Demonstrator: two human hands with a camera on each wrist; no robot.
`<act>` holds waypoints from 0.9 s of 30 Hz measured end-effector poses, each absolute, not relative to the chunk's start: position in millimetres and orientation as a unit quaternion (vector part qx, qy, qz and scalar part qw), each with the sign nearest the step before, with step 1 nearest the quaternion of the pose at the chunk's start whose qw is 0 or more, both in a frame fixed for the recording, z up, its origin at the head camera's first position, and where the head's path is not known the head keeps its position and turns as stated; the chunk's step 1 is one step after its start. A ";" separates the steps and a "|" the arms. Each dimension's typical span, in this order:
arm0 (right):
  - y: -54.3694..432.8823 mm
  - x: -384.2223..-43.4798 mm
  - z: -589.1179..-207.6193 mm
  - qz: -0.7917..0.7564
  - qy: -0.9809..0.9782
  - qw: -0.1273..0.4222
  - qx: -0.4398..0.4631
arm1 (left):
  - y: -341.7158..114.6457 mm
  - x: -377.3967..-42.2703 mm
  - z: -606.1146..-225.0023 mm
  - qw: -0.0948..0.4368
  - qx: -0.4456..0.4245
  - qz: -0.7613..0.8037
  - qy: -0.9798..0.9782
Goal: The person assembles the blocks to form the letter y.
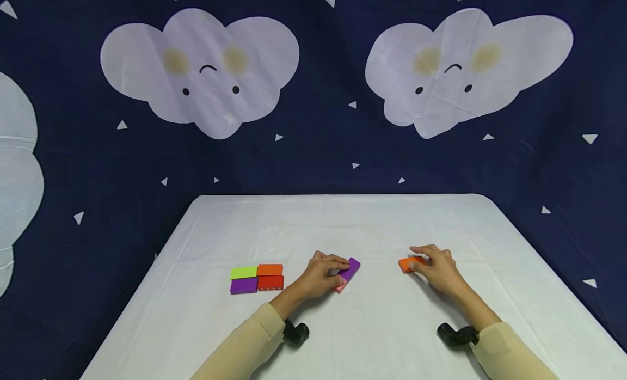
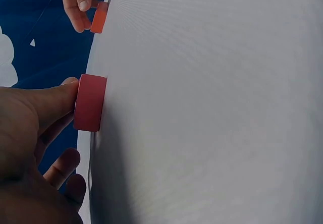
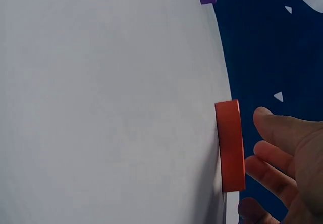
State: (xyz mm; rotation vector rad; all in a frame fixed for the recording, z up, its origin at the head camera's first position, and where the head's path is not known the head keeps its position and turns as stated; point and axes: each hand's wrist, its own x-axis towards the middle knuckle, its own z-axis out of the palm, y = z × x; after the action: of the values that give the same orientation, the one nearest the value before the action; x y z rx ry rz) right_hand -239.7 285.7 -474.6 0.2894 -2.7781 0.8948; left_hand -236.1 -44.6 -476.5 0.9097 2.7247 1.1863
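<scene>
In the head view, my left hand (image 1: 320, 275) is at a purple block (image 1: 351, 268) and a pink block (image 1: 340, 285) that lie end to end at a slant. Its fingers reach the purple block, and the thumb lies at the pink one, pinching it. The left wrist view shows the pink block's end face, reddish there, with the fingers partly hidden behind it. Over to the right, my right hand (image 1: 441, 272) is spread around an orange block (image 1: 405, 264). A gap shows between thumb and orange block in the right wrist view.
Left of my left hand, a lime block (image 1: 244, 273), an orange-red block (image 1: 270, 269), a second purple block (image 1: 244, 286) and a red block (image 1: 271, 282) with white dots form a two-by-two group. A dark blue cloth with clouds hangs behind the white table (image 1: 372, 336).
</scene>
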 end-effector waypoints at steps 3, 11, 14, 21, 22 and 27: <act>289.0 -240.0 -476.4 0.302 -0.943 0.095 0.100 | -44.3 -236.4 -477.8 0.020 0.289 0.383 0.877; 294.6 -239.1 -479.7 0.292 -0.947 0.080 0.106 | -43.8 -234.7 -477.2 0.029 0.277 0.393 0.877; 295.4 -238.3 -479.0 0.291 -0.948 0.072 0.106 | -43.9 -234.5 -476.5 0.030 0.276 0.392 0.877; 297.9 -236.1 -478.2 0.295 -0.950 0.051 0.088 | -44.3 -234.5 -476.2 0.021 0.289 0.390 0.874; 298.2 -235.7 -478.3 0.296 -0.950 0.049 0.086 | -44.5 -234.5 -476.1 0.021 0.290 0.390 0.874; 299.5 -235.0 -479.9 0.296 -0.950 0.049 0.085 | -45.0 -234.6 -476.6 0.018 0.294 0.387 0.874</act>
State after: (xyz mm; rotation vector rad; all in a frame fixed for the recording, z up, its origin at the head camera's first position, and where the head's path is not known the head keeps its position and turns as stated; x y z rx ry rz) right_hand -235.0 299.5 -479.9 0.2586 -2.8946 0.9032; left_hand -234.6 -45.0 -476.6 0.9122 2.7147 1.2035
